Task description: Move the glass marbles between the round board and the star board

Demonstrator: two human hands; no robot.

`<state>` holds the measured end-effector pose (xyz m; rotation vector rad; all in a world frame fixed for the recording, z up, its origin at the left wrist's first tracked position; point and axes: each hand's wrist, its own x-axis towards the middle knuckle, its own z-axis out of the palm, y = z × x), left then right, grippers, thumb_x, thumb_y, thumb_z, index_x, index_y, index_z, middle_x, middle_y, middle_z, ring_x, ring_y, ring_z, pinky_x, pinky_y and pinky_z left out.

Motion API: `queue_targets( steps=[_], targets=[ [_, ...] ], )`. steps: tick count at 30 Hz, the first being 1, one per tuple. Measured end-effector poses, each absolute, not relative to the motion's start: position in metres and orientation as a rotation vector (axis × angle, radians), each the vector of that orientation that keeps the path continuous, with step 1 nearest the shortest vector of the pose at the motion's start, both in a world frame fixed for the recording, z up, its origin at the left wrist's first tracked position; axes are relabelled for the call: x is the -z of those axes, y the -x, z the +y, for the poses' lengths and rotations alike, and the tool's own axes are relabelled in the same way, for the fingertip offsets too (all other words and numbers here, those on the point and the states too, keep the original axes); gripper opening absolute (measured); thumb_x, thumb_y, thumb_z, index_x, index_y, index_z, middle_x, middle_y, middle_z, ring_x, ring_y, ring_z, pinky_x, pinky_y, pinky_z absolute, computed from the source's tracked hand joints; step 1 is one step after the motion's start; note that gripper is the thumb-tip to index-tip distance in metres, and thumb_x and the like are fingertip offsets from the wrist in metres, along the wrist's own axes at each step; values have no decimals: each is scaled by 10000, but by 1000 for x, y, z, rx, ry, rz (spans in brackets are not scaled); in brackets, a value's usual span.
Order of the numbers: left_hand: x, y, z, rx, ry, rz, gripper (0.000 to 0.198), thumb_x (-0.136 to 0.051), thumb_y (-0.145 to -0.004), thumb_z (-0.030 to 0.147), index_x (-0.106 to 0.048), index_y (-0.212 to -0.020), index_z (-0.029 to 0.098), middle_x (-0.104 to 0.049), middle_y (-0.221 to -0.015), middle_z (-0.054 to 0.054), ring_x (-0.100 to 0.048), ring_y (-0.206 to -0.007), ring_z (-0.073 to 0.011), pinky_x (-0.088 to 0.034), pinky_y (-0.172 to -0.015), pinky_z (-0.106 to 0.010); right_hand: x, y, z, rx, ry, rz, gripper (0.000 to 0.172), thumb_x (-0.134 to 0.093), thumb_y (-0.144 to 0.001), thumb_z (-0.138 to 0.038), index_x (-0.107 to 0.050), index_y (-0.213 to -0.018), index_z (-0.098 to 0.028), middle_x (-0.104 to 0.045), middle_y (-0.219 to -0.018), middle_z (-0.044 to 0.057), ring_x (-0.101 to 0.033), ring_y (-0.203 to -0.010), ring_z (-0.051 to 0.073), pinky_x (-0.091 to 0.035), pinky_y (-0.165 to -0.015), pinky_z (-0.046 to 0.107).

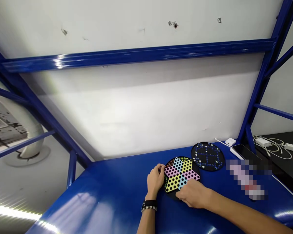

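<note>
A round black Chinese checkers board (188, 166) with a star of pink, yellow and light blue points lies on the blue table. Small coloured marbles (185, 159) fill some of the gaps around its star. My left hand (156, 178), with a black band and a beaded bracelet at the wrist, is closed at the board's left rim, fingertips against the edge. Over the front right of the board my right hand (193, 194) is curled, its fingers bent at the front rim. Whatever lies within those right fingers is hidden.
Behind to the right sits a round black tray (207, 156) with blue and white pieces. Farther right are a white charger (230, 141), a phone (246, 152) and a blurred-out item (246, 180). A blue metal frame (136, 54) crosses the white wall.
</note>
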<state>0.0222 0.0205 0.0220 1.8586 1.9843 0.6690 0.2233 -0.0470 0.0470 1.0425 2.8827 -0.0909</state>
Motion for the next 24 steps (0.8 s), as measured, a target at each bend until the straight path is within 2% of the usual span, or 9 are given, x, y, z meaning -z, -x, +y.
queue_targets(
  steps=[4, 9, 12, 19, 24],
  targets=[
    [-23, -22, 20, -668, -1848, 1982, 320, -366, -977, 403, -655, -935, 274, -715, -852, 4, -653, -836, -177, -340, -635, -236, -61, -246, -25, 309, -1442, 2969, 246, -423, -979, -276, -646, -889, -228, -726, -809, 6, -634, -680, 145, -319, -576, 253],
    [-23, -22, 20, -671, -1846, 1987, 322, -372, -975, 407, -660, -940, 268, -724, -874, -5, -659, -854, -183, -345, -633, -239, -53, -305, 17, 335, -2238, 2563, 330, -334, -1020, -309, -624, -1150, -222, -727, -1035, 84, -678, -904, 208, -392, -706, 271],
    [-23, -23, 21, -672, -1854, 1993, 320, -377, -975, 412, -662, -934, 270, -724, -874, -4, -658, -851, -181, -345, -632, -237, -33, -329, 28, 274, -2319, 2409, 303, -344, -1021, -304, -607, -1142, -213, -709, -1052, 96, -681, -904, 227, -389, -692, 282],
    [-26, -24, 19, -655, -1844, 2003, 316, -382, -970, 418, -660, -921, 276, -712, -842, 4, -648, -811, -173, -340, -627, -230, -9, -338, 27, 204, -2361, 2445, 255, -417, -996, -330, -572, -1167, -221, -607, -1135, 76, -642, -908, 204, -394, -672, 282],
    [-25, -24, 20, -644, -1857, 2002, 316, -389, -965, 436, -657, -914, 275, -707, -849, 3, -647, -812, -175, -339, -621, -233, -17, -335, 28, 57, -2420, 2464, 269, -472, -963, -344, -596, -1154, -201, -585, -1138, 109, -563, -1038, 256, -414, -803, 343]
  ],
)
